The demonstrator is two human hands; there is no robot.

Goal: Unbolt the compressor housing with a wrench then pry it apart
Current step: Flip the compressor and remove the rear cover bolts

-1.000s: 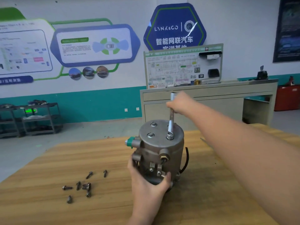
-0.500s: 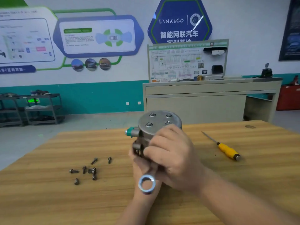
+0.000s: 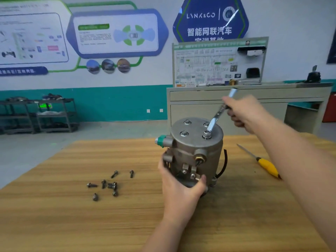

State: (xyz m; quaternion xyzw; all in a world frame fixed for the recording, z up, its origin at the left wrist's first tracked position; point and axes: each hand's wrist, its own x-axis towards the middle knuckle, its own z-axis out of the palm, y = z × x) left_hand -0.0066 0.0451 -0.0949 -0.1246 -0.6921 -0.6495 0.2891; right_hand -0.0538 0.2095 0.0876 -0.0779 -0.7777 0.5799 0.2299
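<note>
A grey metal compressor [image 3: 201, 153] stands upright on the wooden table [image 3: 72, 215], its round top plate carrying several bolts. My left hand [image 3: 180, 188] grips the lower front of the housing. My right hand [image 3: 243, 113] holds the handle of a silver wrench [image 3: 217, 115], which slants down to the left. The wrench's ring end sits on the near right bolt [image 3: 207, 134] of the top plate.
Several loose bolts [image 3: 107, 184] lie on the table left of the compressor. A yellow-handled screwdriver [image 3: 261, 162] lies to the right, partly behind my right forearm. A grey workbench [image 3: 254, 106] stands beyond the table's far edge.
Half a second ago my right hand held the wrench low in front of the compressor. It has since risen behind the top plate, and the ring end now sits on a top bolt.
</note>
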